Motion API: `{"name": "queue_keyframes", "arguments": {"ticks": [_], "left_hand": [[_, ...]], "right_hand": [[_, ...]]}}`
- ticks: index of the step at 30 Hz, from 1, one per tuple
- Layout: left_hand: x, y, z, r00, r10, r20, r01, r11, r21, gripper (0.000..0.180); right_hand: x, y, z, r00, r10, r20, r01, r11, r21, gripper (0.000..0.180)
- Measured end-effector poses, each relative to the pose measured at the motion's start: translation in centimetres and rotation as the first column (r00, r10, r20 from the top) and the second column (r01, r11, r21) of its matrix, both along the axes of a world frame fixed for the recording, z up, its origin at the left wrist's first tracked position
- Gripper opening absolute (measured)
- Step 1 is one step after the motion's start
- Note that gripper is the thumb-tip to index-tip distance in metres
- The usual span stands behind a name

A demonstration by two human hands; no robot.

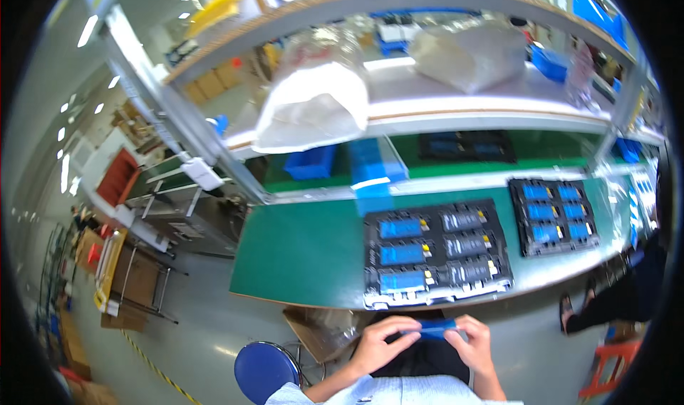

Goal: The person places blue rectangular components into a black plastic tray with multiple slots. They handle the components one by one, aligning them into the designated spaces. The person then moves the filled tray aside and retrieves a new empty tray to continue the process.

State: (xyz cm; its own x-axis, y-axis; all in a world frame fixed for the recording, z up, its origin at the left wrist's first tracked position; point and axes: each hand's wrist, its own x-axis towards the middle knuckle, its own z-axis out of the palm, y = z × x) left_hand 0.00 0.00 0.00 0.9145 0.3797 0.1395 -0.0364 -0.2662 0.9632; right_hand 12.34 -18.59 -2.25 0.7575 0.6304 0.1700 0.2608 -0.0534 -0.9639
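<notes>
On the worktop (299,252), one tray (371,252) lies left of a second tray (522,220); behind, a shelf (399,95) bears bags (313,113); a stool (265,375) stands in front.

Our bare left hand (385,342) and bare right hand (472,339) sit side by side at the scene's near side, slightly apart, fingertips facing, each pinching between thumb and fingers. Our bare left forearm (333,385) and bare right forearm (488,385) slant inward.

A green workbench (299,252), parts trays (371,250) and striped floor tape (157,369) show a factory workshop.
</notes>
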Motion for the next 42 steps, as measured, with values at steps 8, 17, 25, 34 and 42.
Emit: {"name": "queue_keyframes", "arguments": {"ticks": [8, 17, 25, 34, 42], "left_hand": [[1.6, -0.7, 0.4, 0.994, -0.095, -0.049, 0.088, 0.988, -0.125, 0.021], [3.6, -2.2, 1.0, 0.978, -0.155, -0.14, 0.148, 0.987, -0.057, 0.019], [5.1, -3.2, 0.1, 0.994, -0.059, -0.096, 0.069, 0.992, 0.105, 0.024], [6.0, -1.7, -0.6, 0.999, 0.026, 0.042, -0.044, 0.852, 0.522, 0.033], [8.3, -1.8, 0.6, 0.994, 0.099, -0.042, -0.044, 0.73, 0.682, 0.019]], "right_hand": [[0.8, -0.8, 0.0, 0.992, -0.027, -0.121, 0.033, 0.998, 0.051, 0.013], [3.6, -3.1, -0.5, 0.966, 0.106, -0.237, -0.072, 0.986, 0.147, 0.028], [3.7, -3.1, -0.3, 0.94, 0.012, -0.342, 0.061, 0.978, 0.2, 0.013], [7.3, -4.3, 1.8, 0.916, -0.191, -0.354, 0.214, 0.977, 0.025, 0.014], [14.0, -1.6, 2.1, 0.903, -0.158, -0.4, 0.091, 0.979, -0.182, 0.024]]}}
